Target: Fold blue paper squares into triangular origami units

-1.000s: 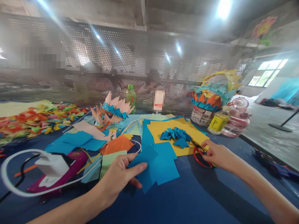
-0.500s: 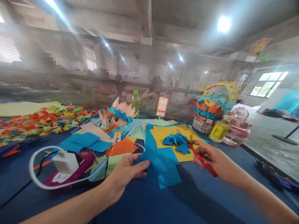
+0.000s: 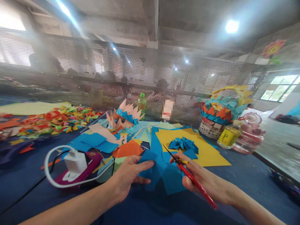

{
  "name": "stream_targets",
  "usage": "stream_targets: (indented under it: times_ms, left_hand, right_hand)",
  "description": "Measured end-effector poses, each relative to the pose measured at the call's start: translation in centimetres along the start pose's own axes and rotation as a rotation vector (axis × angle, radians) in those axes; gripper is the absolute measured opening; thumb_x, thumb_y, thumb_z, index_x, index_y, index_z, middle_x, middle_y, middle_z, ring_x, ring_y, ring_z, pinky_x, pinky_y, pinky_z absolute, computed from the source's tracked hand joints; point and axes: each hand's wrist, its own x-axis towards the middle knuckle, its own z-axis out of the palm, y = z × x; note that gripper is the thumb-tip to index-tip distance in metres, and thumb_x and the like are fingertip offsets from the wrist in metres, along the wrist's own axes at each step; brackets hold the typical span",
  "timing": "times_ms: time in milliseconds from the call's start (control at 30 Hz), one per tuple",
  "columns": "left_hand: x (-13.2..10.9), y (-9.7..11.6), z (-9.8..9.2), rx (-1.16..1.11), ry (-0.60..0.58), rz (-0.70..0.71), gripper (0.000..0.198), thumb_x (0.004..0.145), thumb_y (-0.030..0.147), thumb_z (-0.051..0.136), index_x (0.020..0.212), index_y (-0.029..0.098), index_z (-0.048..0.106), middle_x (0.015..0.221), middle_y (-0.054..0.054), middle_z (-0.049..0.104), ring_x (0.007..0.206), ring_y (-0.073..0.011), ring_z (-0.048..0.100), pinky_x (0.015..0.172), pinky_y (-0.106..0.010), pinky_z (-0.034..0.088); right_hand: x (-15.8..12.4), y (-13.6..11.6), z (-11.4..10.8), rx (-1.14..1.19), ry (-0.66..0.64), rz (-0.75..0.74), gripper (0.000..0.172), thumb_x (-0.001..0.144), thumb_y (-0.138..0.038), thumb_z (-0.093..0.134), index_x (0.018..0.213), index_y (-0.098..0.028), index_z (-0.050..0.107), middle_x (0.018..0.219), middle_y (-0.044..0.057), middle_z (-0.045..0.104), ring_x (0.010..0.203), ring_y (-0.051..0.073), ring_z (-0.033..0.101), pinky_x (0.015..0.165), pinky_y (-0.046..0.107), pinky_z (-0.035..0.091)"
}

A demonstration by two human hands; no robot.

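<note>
My left hand [image 3: 127, 175] pinches a small blue paper piece [image 3: 148, 159] between thumb and fingers, just left of centre. In my right hand [image 3: 195, 173] is a slim red-handled tool [image 3: 197, 184] with a dark, narrow pointed end; its exact kind is unclear. The tool slants with its tip up and left, above loose blue paper [image 3: 172, 179] on the table. Folded blue paper pieces [image 3: 184, 145] lie clustered beyond the right hand on yellow paper sheets [image 3: 211, 153].
At left stand a purple power strip [image 3: 62, 179] with a white charger [image 3: 75, 164] and looped cable, plus a heap of coloured paper pieces [image 3: 63, 118]. Folded paper crowns, a green bottle [image 3: 141, 104], a decorated basket [image 3: 211, 128], a yellow-labelled bottle [image 3: 228, 136] and a pink jug [image 3: 249, 137] stand farther back.
My right hand has moved left and nearer to the left hand with the red tool, away from the folded blue pieces. The left hand still pinches blue paper. The view has shifted slightly.
</note>
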Motion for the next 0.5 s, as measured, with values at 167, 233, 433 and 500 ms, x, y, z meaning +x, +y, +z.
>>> stream_targets:
  times_ms: [167,233,433,500]
  left_hand:
    - [-0.1,-0.3,-0.1,0.050,-0.044,0.023,0.036,0.061,0.050,0.087,0.080,0.020,0.080,0.080,-0.004,0.076,0.070,-0.0155,0.064,0.053,-0.020,0.052]
    - [-0.1,-0.3,0.0,0.079,-0.058,0.033,0.038,0.062,0.051,0.086,0.084,0.020,0.081,0.081,-0.003,0.076,0.067,-0.0141,0.062,0.052,-0.019,0.049]
    - [-0.2,-0.2,0.3,0.154,-0.077,0.043,0.043,0.063,0.057,0.084,0.086,0.021,0.082,0.079,-0.003,0.075,0.065,-0.0120,0.058,0.052,-0.017,0.047]
    - [-0.2,-0.2,0.3,0.184,-0.083,0.041,0.043,0.063,0.059,0.083,0.085,0.021,0.082,0.078,-0.002,0.073,0.064,-0.0114,0.056,0.053,-0.017,0.047]
  right_hand:
    - [-0.3,-1.7,0.7,-0.091,-0.007,0.094,0.068,0.071,-0.059,0.080,0.124,-0.023,0.058,0.118,0.009,0.065,0.105,0.031,0.063,0.093,0.045,0.050]
    - [-0.3,-1.8,1.1,-0.123,0.033,0.071,0.067,0.067,-0.061,0.082,0.119,-0.024,0.062,0.110,0.006,0.067,0.099,0.029,0.065,0.089,0.043,0.051]
    - [-0.4,-1.2,1.4,-0.204,0.129,0.000,0.076,0.057,-0.064,0.086,0.117,-0.023,0.065,0.110,0.006,0.069,0.099,0.030,0.067,0.085,0.039,0.051]
    - [-0.4,-1.1,1.4,-0.216,0.132,-0.009,0.078,0.056,-0.065,0.086,0.117,-0.022,0.066,0.108,0.006,0.069,0.098,0.031,0.068,0.085,0.039,0.051]
